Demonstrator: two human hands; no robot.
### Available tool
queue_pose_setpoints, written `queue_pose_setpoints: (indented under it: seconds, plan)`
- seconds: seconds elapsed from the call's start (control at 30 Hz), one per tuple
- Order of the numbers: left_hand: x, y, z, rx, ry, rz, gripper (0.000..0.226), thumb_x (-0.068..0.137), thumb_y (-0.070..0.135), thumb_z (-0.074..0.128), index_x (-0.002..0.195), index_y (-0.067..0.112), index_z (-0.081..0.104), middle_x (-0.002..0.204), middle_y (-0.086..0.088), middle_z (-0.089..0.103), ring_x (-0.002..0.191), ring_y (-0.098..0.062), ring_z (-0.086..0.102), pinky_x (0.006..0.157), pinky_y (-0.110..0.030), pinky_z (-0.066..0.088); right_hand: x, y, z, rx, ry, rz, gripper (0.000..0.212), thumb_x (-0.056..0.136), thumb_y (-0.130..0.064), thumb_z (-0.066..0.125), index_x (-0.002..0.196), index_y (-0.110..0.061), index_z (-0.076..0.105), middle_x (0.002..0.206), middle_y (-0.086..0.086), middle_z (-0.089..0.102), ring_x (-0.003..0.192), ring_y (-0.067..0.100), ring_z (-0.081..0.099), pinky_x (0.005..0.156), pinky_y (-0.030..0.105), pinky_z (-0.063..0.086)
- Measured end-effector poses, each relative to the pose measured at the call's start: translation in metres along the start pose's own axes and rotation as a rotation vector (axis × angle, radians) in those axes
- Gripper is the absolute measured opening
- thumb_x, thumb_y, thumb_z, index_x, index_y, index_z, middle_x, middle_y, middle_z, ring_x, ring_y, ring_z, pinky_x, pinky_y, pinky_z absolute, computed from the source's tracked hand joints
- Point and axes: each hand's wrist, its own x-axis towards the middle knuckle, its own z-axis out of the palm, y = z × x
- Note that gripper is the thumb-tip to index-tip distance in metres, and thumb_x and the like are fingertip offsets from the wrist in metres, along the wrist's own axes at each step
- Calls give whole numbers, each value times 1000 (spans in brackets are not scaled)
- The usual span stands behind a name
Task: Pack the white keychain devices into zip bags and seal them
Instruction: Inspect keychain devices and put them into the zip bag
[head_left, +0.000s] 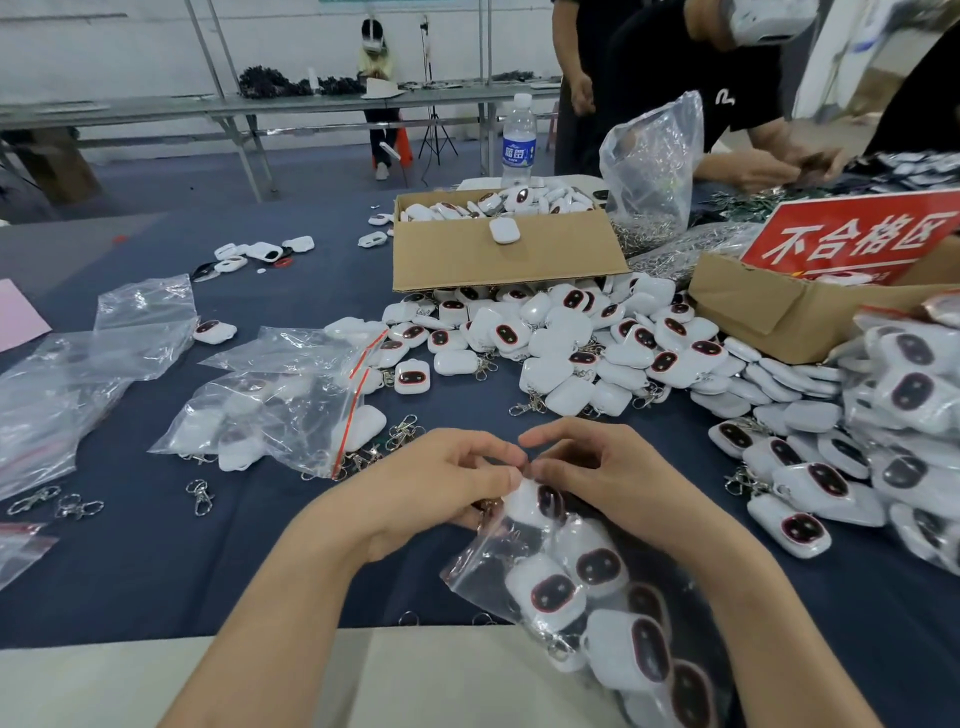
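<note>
Pinching w/ left grip and right grip, both closed on mouth of zip bag, meeting mid-seam. Directly below grips, toward body, on worktop: bag body, stuffed w/ white keychain devices. Risk 1: top device jammed right under the pinch, prob fouling zip track → partial seal, pops open later. Risk 2: heavy load below grips → drag on unsealed mouth, slip from pinch, spill. Risk 3: metal clasp trapped in seam; can't tell from here. Can't see whether track ends mated either. Left of grips: open bag w/ red strip, part filled. Beyond grips: loose pile of devices. Suggest shaking contents down before running along seam.
</note>
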Motion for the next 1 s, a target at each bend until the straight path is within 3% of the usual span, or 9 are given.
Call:
queue_pose_setpoints:
  seconds: [0.1, 0.23, 0.33, 0.43, 0.5, 0.6, 0.7, 0.87, 1.0]
  plan:
    - [2, 6, 12, -20, 63, -36, 24, 99, 12, 62, 122, 19, 62, 97, -11, 68, 78, -15, 67, 72, -27, 59, 0, -2, 0, 12, -9, -10, 31, 92, -22, 72, 104, -51, 69, 90, -13, 75, 85, 2, 71, 76, 18, 51]
    - [6, 11, 23, -53, 72, -48, 34, 103, 18, 55, 136, 21, 52, 112, -19, 73, 93, -22, 66, 95, -43, 56, -1, -2, -1, 62, 11, -30, 34, 92, -11, 71, 111, -40, 69, 84, -10, 74, 80, 4, 70, 72, 15, 51]
    - [4, 14, 25, -55, 54, -33, 45, 102, 14, 52, 146, 22, 45, 88, 1, 74, 86, -13, 68, 87, -30, 57, -1, -2, -3, 81, 18, -26, 34, 92, -11, 71, 115, -36, 69, 84, -6, 74, 80, 7, 70, 74, 17, 52]
    - [0, 18, 22, -222, 23, -69, 40, 102, 6, 50, 137, 24, 48, 108, -14, 76, 101, -24, 75, 90, -36, 61, 0, -1, -2, 91, 15, -31, 34, 93, -14, 71, 117, -38, 68, 84, -7, 74, 82, 6, 70, 73, 14, 51]
    - [-1, 18, 19, -240, 49, -59, 34, 102, 4, 47, 131, 23, 51, 104, -14, 75, 90, -23, 76, 81, -34, 64, 0, 0, -1, 96, 14, -22, 30, 95, -19, 69, 117, -39, 67, 85, -7, 75, 80, 4, 70, 71, 13, 50]
    - [3, 14, 15, -78, 129, 12, 34, 105, 8, 42, 132, 26, 51, 97, -6, 71, 77, -14, 73, 70, -26, 63, 2, 3, 0, 83, 42, 7, 21, 97, -28, 66, 112, -42, 68, 87, -7, 75, 77, 3, 68, 71, 18, 49]
    - [9, 6, 9, -16, 191, 84, 28, 105, 12, 43, 123, 29, 56, 88, -4, 71, 77, -13, 73, 72, -29, 63, 4, 6, 0, 83, 76, 19, 17, 98, -29, 64, 110, -40, 68, 92, -10, 76, 85, 3, 71, 76, 20, 49]
    - [27, -16, 11, 101, 415, 188, 25, 104, 16, 47, 120, 29, 63, 97, 7, 71, 72, 1, 67, 61, -20, 55, 13, 11, 0, 359, 335, 140, 12, 98, -20, 64, 105, -27, 71, 87, 2, 73, 74, 7, 72, 63, 17, 54]
    - [34, -33, 18, 204, 502, 272, 25, 105, 21, 49, 120, 35, 63, 107, 17, 68, 77, 3, 67, 68, -21, 52, 16, 15, -1, 437, 475, 185, 11, 99, -15, 59, 103, -21, 68, 86, 1, 68, 63, 7, 69, 58, 21, 56]
